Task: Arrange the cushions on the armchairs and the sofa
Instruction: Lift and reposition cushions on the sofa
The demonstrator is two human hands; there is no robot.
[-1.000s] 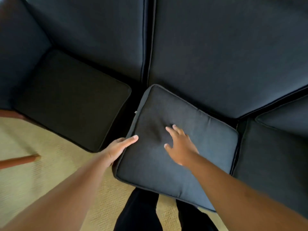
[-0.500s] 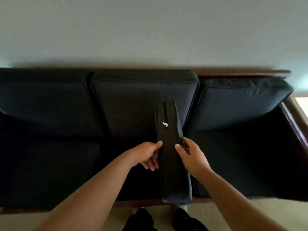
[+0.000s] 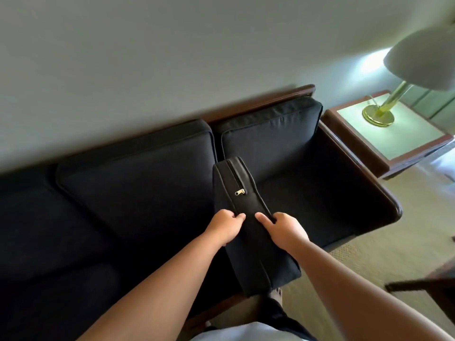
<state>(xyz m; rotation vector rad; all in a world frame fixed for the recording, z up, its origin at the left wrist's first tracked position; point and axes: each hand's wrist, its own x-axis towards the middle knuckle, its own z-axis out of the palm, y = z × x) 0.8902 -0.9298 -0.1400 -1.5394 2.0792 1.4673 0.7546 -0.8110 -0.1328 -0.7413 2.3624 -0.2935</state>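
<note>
I hold a dark seat cushion (image 3: 248, 242) on edge above the sofa, its zipped side up, with a small metal zip pull showing. My left hand (image 3: 225, 228) grips its left face and my right hand (image 3: 285, 228) grips its right face, thumbs on top. The dark sofa (image 3: 384, 200) with a wooden frame stretches across the view. Two back cushions lean against the wall: a middle back cushion (image 3: 138, 173) and a right back cushion (image 3: 268, 134). The seat under the held cushion is too dark to make out.
A wooden side table (image 3: 403, 143) with a pale top stands right of the sofa, carrying a brass lamp (image 3: 379, 114) with a white shade. Beige carpet (image 3: 384, 254) covers the floor. A dark furniture edge (image 3: 423, 286) juts in at lower right. My legs stand at the sofa's front.
A second ago the cushion lay flat under my hands. Now it stands on edge, gripped by both hands, and the view has swung right toward the sofa's right end and the side table.
</note>
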